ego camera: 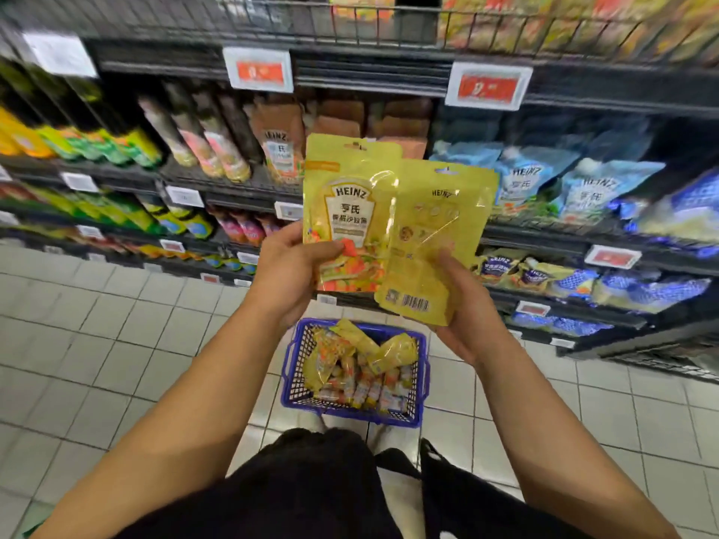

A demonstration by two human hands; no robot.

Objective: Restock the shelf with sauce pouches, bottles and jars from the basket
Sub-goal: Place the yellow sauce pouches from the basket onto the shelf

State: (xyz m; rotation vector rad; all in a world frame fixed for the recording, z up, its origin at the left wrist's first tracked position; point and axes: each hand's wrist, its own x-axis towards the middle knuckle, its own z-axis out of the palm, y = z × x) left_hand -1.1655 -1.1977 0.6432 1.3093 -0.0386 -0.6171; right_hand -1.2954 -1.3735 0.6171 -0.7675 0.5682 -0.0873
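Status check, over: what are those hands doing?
Left hand grips front-facing yellow Heinz pouch. Right hand holds back-facing yellow pouch. Blue basket below. Nothing blocking.

Above the blue basket [422,377] the way is blocked — two yellow pouches [352,212] held upright (overlapping) screen the shelf [373,73]. Left of the basket, bare floor tiles [116,328] lie open.

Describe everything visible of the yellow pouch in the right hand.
The yellow glossy plastic pouch is held upright with its back toward the camera: a small Heinz logo, faint printed icons and a barcode near the bottom edge, plus a hang-hole at the top. The right hand grips its lower part, thumb across the back. Its left edge overlaps the front-facing yellow Heinz pouch held by the left hand.
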